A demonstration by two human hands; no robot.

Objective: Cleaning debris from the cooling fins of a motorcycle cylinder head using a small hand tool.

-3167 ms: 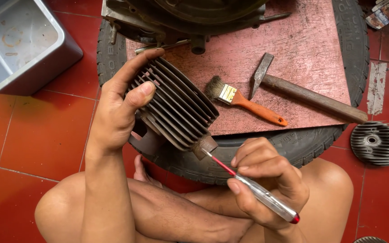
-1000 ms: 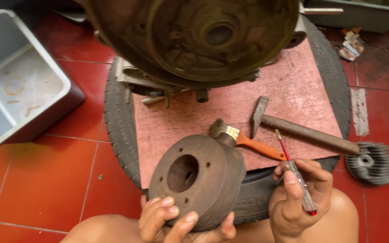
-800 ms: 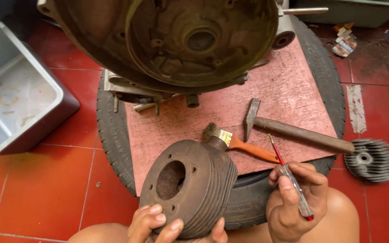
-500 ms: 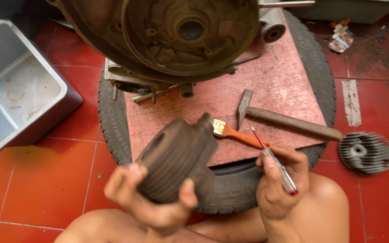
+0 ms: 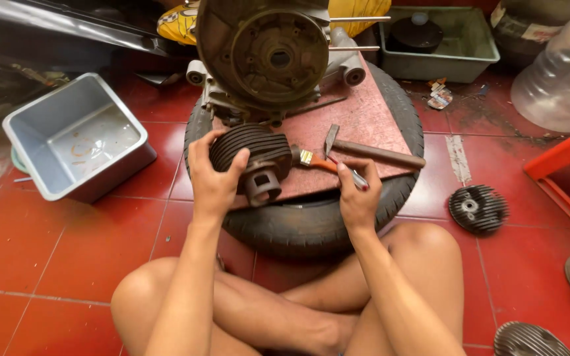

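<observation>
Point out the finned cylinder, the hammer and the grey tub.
finned cylinder (image 5: 249,150): head view, on the dark fins beside the left hand's fingers.
hammer (image 5: 377,153): head view, mid-handle on the red board.
grey tub (image 5: 31,158): head view, on its left wall.

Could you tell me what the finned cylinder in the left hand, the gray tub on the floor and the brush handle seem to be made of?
The finned cylinder, gripped by the left hand, looks like cast metal: dull dark gray, brownish grime, thin rigid fins. The gray tub seems plastic, judging by its smooth matte walls and rounded corners. The brush handle is glossy orange, painted wood or plastic; which one is unclear.
</observation>
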